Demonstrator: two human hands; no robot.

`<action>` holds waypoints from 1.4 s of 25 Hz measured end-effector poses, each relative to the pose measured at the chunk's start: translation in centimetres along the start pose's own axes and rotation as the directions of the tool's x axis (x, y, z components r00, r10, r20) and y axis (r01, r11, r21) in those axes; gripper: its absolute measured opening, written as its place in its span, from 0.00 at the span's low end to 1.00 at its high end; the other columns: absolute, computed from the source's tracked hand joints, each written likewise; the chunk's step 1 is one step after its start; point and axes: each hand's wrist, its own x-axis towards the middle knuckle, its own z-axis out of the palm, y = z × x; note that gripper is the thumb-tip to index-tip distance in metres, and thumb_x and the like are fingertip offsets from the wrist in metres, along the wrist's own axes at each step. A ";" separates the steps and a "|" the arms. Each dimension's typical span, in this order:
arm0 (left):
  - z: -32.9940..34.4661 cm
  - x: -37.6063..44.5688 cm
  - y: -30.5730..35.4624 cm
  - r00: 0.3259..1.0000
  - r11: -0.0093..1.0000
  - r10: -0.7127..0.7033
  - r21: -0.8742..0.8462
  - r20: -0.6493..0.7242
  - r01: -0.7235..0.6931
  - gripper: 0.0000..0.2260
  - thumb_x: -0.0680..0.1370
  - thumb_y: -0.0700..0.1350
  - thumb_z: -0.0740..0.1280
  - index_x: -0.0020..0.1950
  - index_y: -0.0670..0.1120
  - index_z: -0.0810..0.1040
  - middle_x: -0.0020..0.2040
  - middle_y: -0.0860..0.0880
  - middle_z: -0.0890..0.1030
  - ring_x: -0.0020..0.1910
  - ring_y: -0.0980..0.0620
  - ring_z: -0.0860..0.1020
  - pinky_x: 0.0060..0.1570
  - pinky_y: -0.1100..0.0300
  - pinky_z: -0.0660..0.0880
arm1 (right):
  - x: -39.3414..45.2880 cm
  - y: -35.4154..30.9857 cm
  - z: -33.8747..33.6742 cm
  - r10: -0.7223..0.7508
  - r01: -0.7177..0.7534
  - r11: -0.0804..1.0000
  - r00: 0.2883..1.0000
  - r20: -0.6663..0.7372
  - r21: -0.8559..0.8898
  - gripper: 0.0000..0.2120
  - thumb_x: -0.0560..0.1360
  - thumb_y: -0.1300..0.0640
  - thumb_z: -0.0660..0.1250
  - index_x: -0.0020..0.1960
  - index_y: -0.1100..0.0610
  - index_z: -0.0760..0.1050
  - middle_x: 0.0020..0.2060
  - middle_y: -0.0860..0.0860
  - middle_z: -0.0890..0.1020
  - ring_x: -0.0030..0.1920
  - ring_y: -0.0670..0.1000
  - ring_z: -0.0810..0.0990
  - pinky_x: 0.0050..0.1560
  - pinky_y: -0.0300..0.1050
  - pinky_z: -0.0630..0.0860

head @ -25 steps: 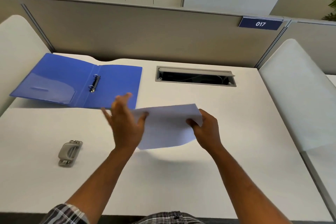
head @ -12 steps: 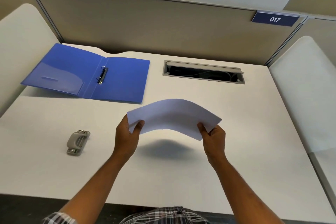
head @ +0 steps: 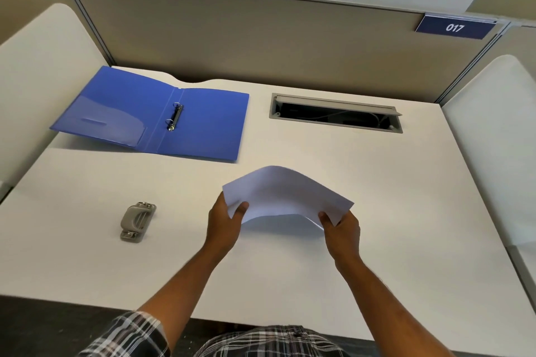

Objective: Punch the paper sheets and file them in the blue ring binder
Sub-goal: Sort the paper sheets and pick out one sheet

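Note:
White paper sheets [head: 285, 192] arch upward above the middle of the white desk [head: 290, 284]. My left hand [head: 224, 224] pinches their near left corner and my right hand [head: 342, 227] pinches the near right corner. The blue ring binder [head: 203, 124] lies open at the back left, its two metal rings [head: 175, 117] bare. A grey hole punch [head: 137, 221] sits on the desk to the left of my left hand, apart from it.
A grey cable slot [head: 336, 113] with its lid up is set into the desk at the back right. A beige partition [head: 261, 40] with a blue sign 017 [head: 455, 26] stands behind. White side panels [head: 493, 139] flank the desk.
My left hand went from open beside the sheets to pinching their left corner. The sheets now bow upward between both hands and have sunk closer to the desk.

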 end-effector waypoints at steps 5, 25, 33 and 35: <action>0.8 0.6 1.3 0.996 0.999 -0.004 -0.049 -0.089 -0.001 0.08 0.79 0.43 0.67 0.57 0.53 0.76 0.50 0.58 0.82 0.52 0.52 0.81 0.49 0.61 0.75 | 0.3 -0.4 0.4 0.150 -0.143 0.987 0.984 -0.092 0.078 0.34 0.75 0.51 0.75 0.75 0.50 0.63 0.69 0.49 0.74 0.71 0.55 0.74 0.66 0.52 0.72; -4.3 2.8 3.3 0.884 0.960 0.027 -0.258 0.466 0.107 0.19 0.75 0.46 0.74 0.64 0.49 0.78 0.58 0.46 0.84 0.58 0.46 0.83 0.56 0.57 0.79 | 1.8 -3.7 -1.0 -0.084 0.016 0.959 0.969 0.231 0.283 0.09 0.79 0.66 0.69 0.52 0.54 0.83 0.46 0.53 0.88 0.46 0.54 0.86 0.48 0.57 0.83; -0.5 0.4 6.6 0.943 0.941 0.333 -0.067 -0.012 -0.333 0.12 0.79 0.47 0.68 0.62 0.49 0.77 0.54 0.62 0.82 0.54 0.63 0.81 0.51 0.72 0.76 | -0.2 -5.8 0.3 -0.279 0.272 0.940 0.960 0.006 0.208 0.06 0.79 0.56 0.72 0.48 0.47 0.76 0.38 0.38 0.85 0.37 0.40 0.83 0.38 0.30 0.75; -0.2 0.0 6.1 0.932 0.929 0.361 -0.067 -0.042 -0.363 0.10 0.80 0.48 0.66 0.60 0.49 0.75 0.54 0.64 0.82 0.53 0.63 0.80 0.49 0.72 0.76 | -0.8 -6.0 0.5 -0.323 0.321 0.925 0.946 -0.022 0.202 0.07 0.79 0.55 0.71 0.48 0.45 0.75 0.39 0.39 0.85 0.39 0.40 0.83 0.38 0.29 0.76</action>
